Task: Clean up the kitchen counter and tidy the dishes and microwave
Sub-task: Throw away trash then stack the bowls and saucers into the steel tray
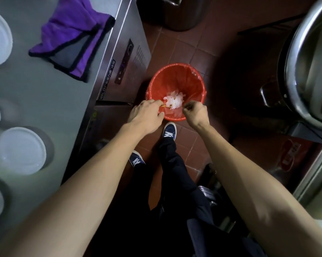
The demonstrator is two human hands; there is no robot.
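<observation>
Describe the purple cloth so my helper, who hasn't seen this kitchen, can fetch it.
Start at the grey steel counter left of the red bin. Near its far edge lies a crumpled purple cloth with black trim. Everything else on that counter is white and round.

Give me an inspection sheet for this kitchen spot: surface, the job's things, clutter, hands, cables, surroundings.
Surface: steel counter on the left, red tiled floor below.
Job's things: red-lined bin on the floor holding white scraps; white lidded containers on the counter.
Clutter: purple cloth crumpled on the counter.
Hands: left hand and right hand both over the bin's near rim, fingers curled; the left seems to pinch a small orange bit, what the right holds cannot be told.
Cables: nothing seen.
Surroundings: large metal pot at right, dark pot at top, person's blue shoes beside the bin.
</observation>
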